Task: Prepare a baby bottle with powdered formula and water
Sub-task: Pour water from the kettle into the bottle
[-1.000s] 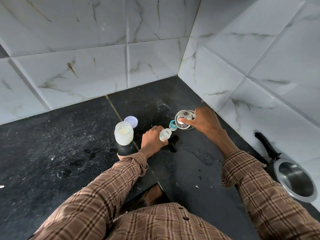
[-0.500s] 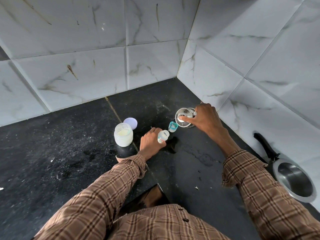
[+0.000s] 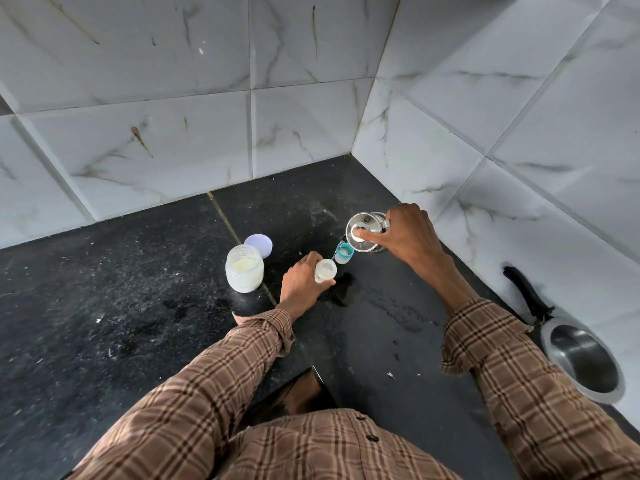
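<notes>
Head view: baby bottle (image 3: 325, 270) stands upright on the black counter (image 3: 104, 306), mouth open, whitish contents visible inside. Left hand (image 3: 300, 284) wraps its fingers round the bottle body and steadies it against the counter. Judgement: small plastic bottle, light, stiff-walled, easily tipped while nearly empty; best held low round the body, as now, so the narrow mouth stays put under the pour. A wet patch lies just beside the base, so the outside is probably slippery.

Right hand (image 3: 410, 239) grips a steel lidded kettle (image 3: 367, 233), thumb pressing the white lid knob, tilted toward the bottle; a thin stream of water appears to run from spout to bottle mouth. Judgement: metal, heavier than the bottle, weight shifts as it empties; whether it is hot cannot be told.

Teal cap (image 3: 344, 253) sits between kettle and bottle. Formula jar (image 3: 244, 268) stands open to the left, lavender lid (image 3: 258, 244) just behind it. Steel saucepan (image 3: 585, 362) with black handle rests well apart at right.
</notes>
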